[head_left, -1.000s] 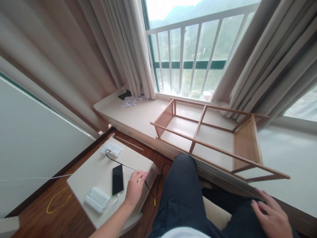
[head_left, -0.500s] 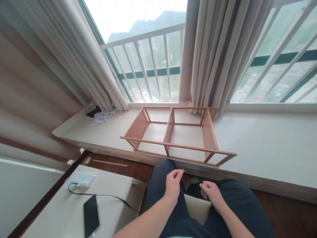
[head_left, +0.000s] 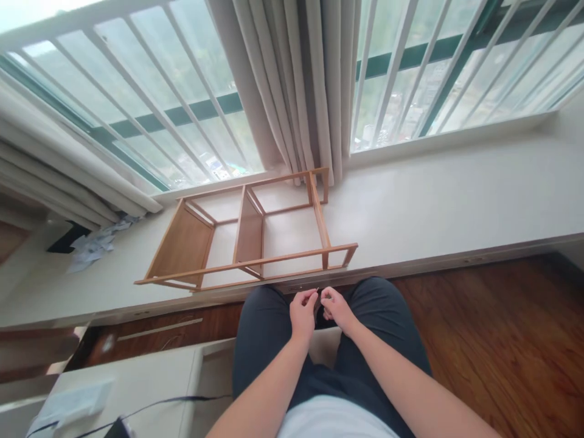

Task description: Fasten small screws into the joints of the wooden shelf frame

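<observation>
Hands meet over the lap of a seated person: the left hand (head_left: pixel 303 314) and right hand (head_left: pixel 336 309) nearly touch, fingers pinched together around something thin, too small to identify. Just beyond the knees, a bamboo shelf frame (head_left: pixel 249 233) lies on its side on the window ledge (head_left: pixel 456 201), near the curtain (head_left: pixel 296 85). The work appears to be at a small-part handling stage beside the unfinished frame; whatever follows would call for a steady pinch so the tiny piece is not dropped.
</observation>
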A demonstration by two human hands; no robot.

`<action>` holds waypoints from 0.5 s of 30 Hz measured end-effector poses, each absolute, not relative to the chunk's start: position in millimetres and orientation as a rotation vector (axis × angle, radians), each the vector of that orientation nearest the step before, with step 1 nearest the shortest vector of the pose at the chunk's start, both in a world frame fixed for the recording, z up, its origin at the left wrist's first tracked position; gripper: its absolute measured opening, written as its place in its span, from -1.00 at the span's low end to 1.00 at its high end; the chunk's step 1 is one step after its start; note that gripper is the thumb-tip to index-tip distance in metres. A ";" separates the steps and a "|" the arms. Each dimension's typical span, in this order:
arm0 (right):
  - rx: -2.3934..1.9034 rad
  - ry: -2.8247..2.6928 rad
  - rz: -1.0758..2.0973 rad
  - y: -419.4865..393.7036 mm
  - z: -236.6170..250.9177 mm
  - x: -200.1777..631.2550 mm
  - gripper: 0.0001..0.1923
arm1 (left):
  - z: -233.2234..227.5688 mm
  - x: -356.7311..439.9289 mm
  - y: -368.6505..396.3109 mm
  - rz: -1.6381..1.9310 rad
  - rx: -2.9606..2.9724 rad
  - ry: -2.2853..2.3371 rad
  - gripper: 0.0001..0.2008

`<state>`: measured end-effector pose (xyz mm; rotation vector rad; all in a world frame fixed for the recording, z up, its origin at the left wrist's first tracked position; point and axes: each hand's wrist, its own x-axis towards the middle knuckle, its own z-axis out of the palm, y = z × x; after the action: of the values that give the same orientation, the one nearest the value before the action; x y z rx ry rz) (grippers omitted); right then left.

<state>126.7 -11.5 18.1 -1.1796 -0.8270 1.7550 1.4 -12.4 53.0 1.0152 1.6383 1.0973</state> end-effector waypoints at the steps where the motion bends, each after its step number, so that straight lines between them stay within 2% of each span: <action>1: -1.177 -0.807 1.764 -10.3 17.8 126.3 -0.74 | 52.5 3.2 -10.6 1.097 1.024 1.647 -0.72; 9: -1.116 -0.487 1.720 1.9 21.9 130.2 -0.57 | 49.2 20.9 5.8 1.056 1.254 1.655 -0.78; 15: -1.068 -0.294 1.708 8.1 26.6 136.3 -0.57 | 38.6 28.0 14.8 0.994 1.452 1.633 -0.81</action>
<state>136.3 8.1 26.6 -1.0681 -0.2943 1.7081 28.0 14.8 38.6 1.4520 1.6334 0.9945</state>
